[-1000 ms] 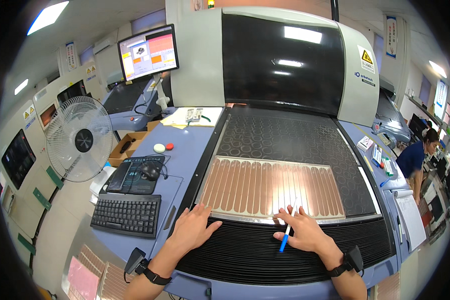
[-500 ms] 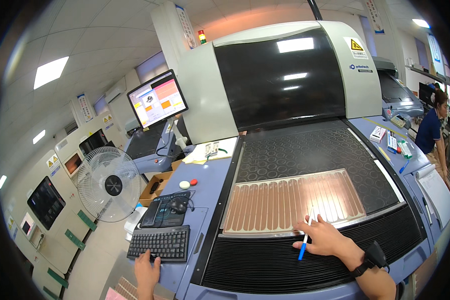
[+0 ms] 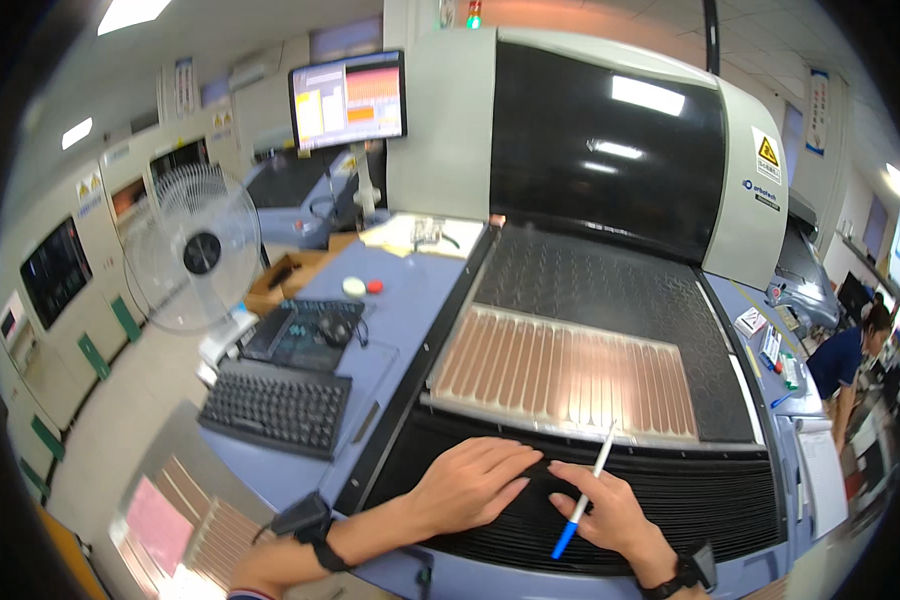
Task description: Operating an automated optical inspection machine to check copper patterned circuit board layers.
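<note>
A copper-coloured panel (image 3: 570, 380) with long rounded strips lies flat on the perforated black bed (image 3: 590, 275) of a large machine. Just in front of its near edge, my left hand (image 3: 475, 483) is over the black ribbed cover (image 3: 710, 490), palm down, fingers stretched out and nothing held. To its right, my right hand (image 3: 615, 512) grips a white marker pen (image 3: 600, 462) with a blue end, its fingers curled around the barrel. The pen slants, with its white end reaching the panel's near edge and its blue end toward me. A black band circles each wrist.
Left of the bed are a keyboard (image 3: 275, 408), a mouse (image 3: 336, 328) and red and white buttons (image 3: 374, 286). Beyond them stand a monitor (image 3: 348, 100) and a fan (image 3: 195, 245). A notepad (image 3: 820, 480) and small boxes are on the right, near another person (image 3: 840, 355).
My left hand has left the keyboard and come right, over the ribbed cover. My right hand keeps the marker pen, slightly lower beside the panel. The view has turned and the monitor picture differs.
</note>
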`<state>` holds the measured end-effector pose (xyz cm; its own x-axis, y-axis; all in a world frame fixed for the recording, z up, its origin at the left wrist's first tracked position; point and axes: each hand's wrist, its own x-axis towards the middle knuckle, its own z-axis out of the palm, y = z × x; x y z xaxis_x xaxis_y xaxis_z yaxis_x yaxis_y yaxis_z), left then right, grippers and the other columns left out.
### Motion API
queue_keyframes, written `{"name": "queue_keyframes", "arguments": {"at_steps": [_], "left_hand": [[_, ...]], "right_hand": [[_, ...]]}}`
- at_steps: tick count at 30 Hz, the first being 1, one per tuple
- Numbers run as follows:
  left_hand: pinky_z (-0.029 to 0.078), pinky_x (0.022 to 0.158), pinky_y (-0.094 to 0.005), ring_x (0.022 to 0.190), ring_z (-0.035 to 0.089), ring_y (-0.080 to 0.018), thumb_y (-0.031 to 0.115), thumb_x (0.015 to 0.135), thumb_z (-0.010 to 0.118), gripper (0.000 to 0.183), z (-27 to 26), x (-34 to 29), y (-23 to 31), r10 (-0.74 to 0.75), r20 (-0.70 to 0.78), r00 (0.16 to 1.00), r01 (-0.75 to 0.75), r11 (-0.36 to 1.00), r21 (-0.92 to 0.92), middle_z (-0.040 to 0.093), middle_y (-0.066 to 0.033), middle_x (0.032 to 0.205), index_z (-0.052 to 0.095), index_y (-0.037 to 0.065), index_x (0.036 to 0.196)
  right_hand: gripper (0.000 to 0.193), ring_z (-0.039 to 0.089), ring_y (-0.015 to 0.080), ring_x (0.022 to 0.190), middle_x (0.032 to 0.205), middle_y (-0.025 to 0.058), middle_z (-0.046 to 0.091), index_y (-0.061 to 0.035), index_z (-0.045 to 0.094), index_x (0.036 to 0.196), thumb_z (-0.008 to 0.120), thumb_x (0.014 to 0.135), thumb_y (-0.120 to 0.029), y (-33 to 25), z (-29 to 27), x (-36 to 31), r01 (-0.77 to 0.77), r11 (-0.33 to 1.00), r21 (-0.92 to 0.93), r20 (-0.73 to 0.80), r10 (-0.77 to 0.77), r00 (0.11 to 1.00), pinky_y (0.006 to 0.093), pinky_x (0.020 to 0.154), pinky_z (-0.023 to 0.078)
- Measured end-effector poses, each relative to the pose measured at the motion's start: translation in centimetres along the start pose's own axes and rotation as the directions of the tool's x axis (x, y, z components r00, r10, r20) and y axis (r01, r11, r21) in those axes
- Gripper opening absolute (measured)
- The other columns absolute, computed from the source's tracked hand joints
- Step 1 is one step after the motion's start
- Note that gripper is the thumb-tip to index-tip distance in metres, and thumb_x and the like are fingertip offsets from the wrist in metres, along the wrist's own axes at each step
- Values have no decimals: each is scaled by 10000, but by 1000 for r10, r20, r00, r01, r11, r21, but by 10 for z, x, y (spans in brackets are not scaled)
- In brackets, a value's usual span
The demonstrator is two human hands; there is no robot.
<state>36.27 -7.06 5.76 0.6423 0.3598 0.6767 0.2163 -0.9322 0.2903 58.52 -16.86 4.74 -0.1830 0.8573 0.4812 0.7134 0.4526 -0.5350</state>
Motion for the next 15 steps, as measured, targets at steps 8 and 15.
{"name": "queue_keyframes", "arguments": {"at_steps": [8,15], "left_hand": [[597,779,-368,911,742,-266,48,785,793,221,38,-11,-21,-62,-91,994,39,971,-237,754,-99,1050,701,39,986],[601,702,-335,842,752,-252,6,764,790,192,43,-16,-10,-44,-34,998,32,955,-295,764,-104,980,689,32,925]], "right_hand": [[400,732,335,931,1083,183,731,-22,672,1226,775,843,-70,-2,8,1,-46,988,148,95,32,995,384,804,603],[380,735,317,895,1030,169,741,-13,693,1189,781,821,-54,4,3,-6,-55,983,175,119,35,992,375,778,608]]}}
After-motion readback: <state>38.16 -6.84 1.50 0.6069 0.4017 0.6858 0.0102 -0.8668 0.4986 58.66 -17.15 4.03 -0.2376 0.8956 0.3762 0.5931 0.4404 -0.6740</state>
